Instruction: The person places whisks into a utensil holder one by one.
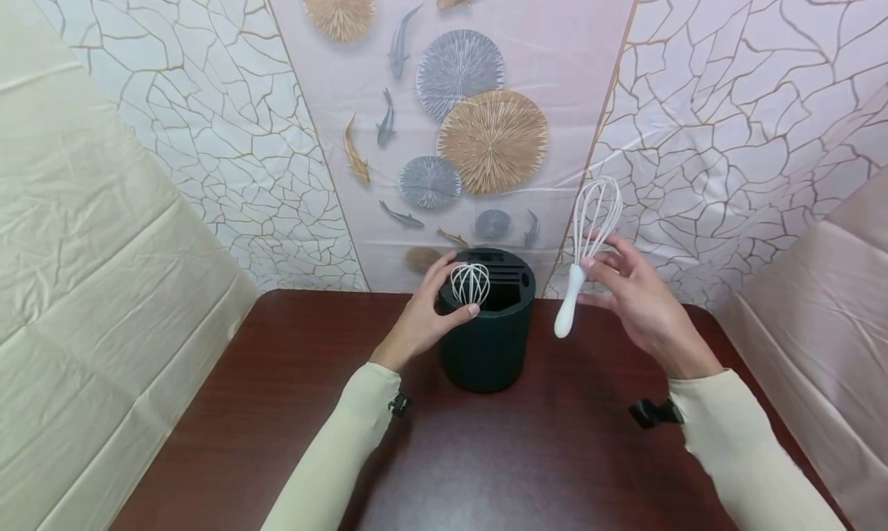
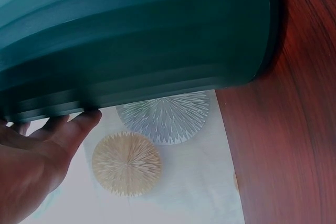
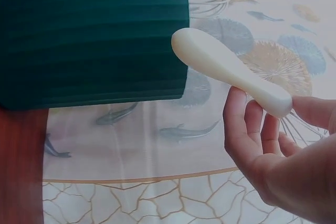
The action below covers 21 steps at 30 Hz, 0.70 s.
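A dark green utensil holder (image 1: 486,354) with a slotted top stands upright near the table's back edge. One white whisk stands in it, its wire head (image 1: 471,286) above the rim and its handle hidden inside. My left hand (image 1: 419,320) grips the holder's upper left side, thumb at the front rim; the left wrist view shows fingers (image 2: 79,129) against the ribbed wall (image 2: 136,40). To the right of the holder, my right hand (image 1: 645,307) pinches a second whisk (image 1: 571,300) near its neck. That whisk is in the air, wires up, its white handle (image 3: 226,66) pointing down, apart from the holder.
The reddish-brown wooden table (image 1: 277,431) extends in front of the holder. Behind it hangs a patterned cloth (image 1: 375,230) with fish and round motifs. Beige cloth walls (image 1: 104,284) slope in at both sides. Dark straps sit at both wrists.
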Tool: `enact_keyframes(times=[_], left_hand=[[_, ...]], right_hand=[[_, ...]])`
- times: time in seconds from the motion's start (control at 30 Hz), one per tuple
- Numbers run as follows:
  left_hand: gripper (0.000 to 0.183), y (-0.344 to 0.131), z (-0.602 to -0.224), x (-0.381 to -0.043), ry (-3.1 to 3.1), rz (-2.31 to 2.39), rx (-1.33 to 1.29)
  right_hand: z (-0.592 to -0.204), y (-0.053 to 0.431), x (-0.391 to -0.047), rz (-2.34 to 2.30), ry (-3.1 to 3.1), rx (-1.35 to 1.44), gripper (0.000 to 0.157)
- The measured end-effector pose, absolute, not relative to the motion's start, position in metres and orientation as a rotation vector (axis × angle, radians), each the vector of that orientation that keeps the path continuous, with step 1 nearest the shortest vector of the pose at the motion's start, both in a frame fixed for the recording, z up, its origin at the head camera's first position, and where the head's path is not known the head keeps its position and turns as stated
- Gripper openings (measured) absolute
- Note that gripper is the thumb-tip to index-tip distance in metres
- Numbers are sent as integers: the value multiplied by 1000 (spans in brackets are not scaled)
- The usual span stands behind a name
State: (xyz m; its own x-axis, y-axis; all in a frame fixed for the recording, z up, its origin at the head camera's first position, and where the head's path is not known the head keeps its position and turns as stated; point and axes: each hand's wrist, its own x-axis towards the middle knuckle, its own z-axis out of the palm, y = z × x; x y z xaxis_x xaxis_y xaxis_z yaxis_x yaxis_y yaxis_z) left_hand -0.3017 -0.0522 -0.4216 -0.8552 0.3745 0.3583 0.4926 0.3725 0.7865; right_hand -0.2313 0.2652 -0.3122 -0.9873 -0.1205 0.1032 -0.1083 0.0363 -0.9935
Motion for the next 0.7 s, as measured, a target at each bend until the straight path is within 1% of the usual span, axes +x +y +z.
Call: enact_keyframes(times=[0.3,0.57,0.7], left_hand=[[73,-51,-421,-301,-2505,-1497,-802],[72,-51,-422,-302,-2496,-1509,-808],[72,-52,-422,-302,-2492,-1506,-808]], right_hand=[[-307,247,-229,-2278,2294,-301,54],[-300,228,-225,-2308,2460,-439,59],[-298,218,-227,-2336,2534,-485,54]])
